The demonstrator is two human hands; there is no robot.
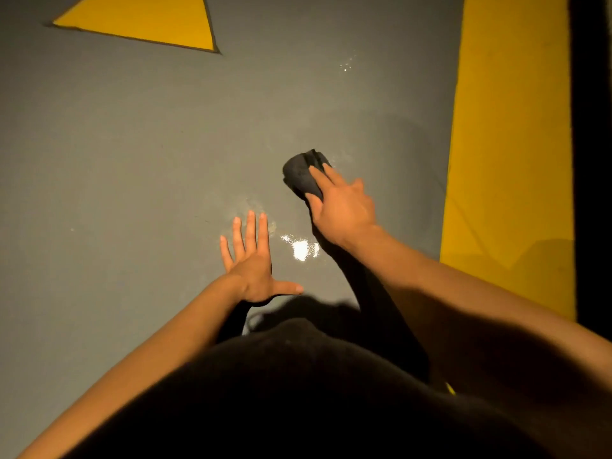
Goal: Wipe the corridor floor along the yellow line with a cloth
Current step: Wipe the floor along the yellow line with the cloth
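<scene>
A dark bunched cloth [299,173] lies on the grey corridor floor [132,144], left of the broad yellow line [510,144]. My right hand [341,207] presses on the cloth's near side, its fingers stretched over it and the thumb along its edge. My left hand [253,260] lies flat on the floor with fingers spread, nearer to me and left of the cloth. A wet shine [301,248] shows on the floor between my hands.
A yellow triangle marking [149,21] is painted on the floor at the far left. A dark strip [592,160] borders the yellow line on the right. My dark-clothed body fills the bottom of the view.
</scene>
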